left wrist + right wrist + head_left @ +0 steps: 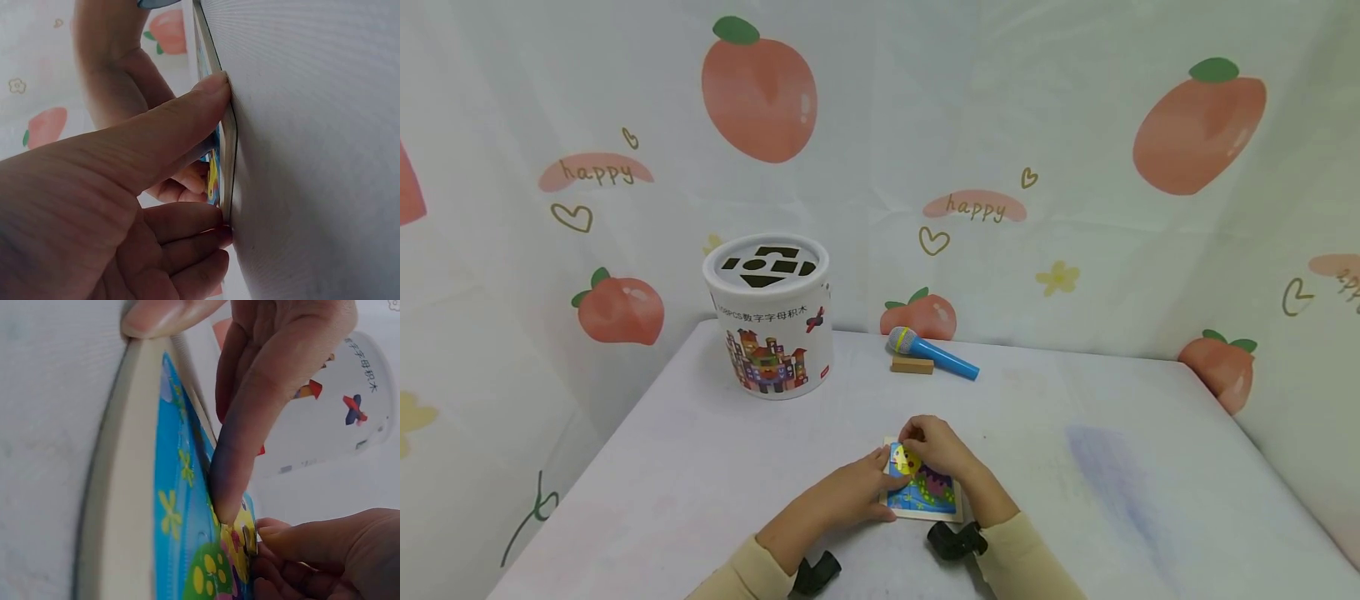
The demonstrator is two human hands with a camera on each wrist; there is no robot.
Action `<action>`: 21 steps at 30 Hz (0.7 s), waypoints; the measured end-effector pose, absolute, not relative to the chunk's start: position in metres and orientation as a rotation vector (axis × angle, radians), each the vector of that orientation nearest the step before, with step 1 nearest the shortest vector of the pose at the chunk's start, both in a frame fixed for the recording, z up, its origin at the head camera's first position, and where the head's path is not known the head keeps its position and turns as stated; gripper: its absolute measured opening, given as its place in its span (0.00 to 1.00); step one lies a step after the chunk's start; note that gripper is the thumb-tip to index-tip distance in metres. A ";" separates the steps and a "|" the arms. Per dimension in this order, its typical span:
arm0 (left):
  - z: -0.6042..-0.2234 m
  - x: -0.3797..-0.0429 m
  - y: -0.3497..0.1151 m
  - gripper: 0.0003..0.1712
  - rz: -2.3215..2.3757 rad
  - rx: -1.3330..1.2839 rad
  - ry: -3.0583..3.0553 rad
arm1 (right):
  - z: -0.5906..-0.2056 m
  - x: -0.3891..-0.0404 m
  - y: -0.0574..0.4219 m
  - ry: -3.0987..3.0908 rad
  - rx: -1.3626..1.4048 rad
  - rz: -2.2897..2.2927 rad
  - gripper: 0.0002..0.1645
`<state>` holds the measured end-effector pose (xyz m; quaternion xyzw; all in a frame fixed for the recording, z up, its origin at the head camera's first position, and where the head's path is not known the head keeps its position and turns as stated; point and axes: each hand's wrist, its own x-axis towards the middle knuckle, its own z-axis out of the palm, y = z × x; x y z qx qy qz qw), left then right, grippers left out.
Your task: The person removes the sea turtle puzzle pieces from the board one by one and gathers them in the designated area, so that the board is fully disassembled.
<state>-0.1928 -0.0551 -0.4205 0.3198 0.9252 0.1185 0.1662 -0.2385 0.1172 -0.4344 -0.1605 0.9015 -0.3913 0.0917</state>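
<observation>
A small wooden jigsaw puzzle (921,502) lies on the table, its picture blue with a yellow, purple and green creature. My left hand (850,490) holds the puzzle's left side, the thumb (209,94) at the near corner. In the right wrist view its index finger (234,469) presses down on the picture, while the other fingers curl by the edge. At the far end, my right hand (942,450) pinches a yellow puzzle piece (248,536) with thumb and fingers. That piece sits at the creature's head; fingers partly hide it.
A white block bucket (775,333) with shape holes in its lid stands at the back left. Behind the puzzle lie a blue toy microphone (943,357) and a small wooden block (912,365). A fruit-printed cloth (865,125) hangs behind the white table (700,467).
</observation>
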 end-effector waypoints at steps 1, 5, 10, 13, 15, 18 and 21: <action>-0.420 -0.193 -0.055 0.30 0.335 0.913 2.634 | -0.434 -0.239 0.118 2.665 -0.475 -1.175 0.04; -0.420 -0.192 -0.055 0.30 0.336 0.917 2.634 | -0.434 -0.241 0.123 2.591 -0.462 -1.262 0.04; -0.419 -0.192 -0.056 0.30 0.361 0.933 2.624 | -0.434 -0.244 0.129 2.504 -0.454 -1.339 0.06; -0.419 -0.192 -0.057 0.30 0.371 0.938 2.624 | -0.433 -0.245 0.131 2.466 -0.468 -1.359 0.06; -0.419 -0.192 -0.058 0.30 0.377 0.941 2.625 | -0.432 -0.246 0.131 2.448 -0.470 -1.374 0.06; -0.419 -0.192 -0.058 0.31 0.376 0.950 2.624 | -0.429 -0.245 0.134 2.431 -0.442 -1.414 0.08; -0.419 -0.192 -0.057 0.30 0.373 0.940 2.616 | -0.424 -0.245 0.141 2.432 -0.386 -1.441 0.10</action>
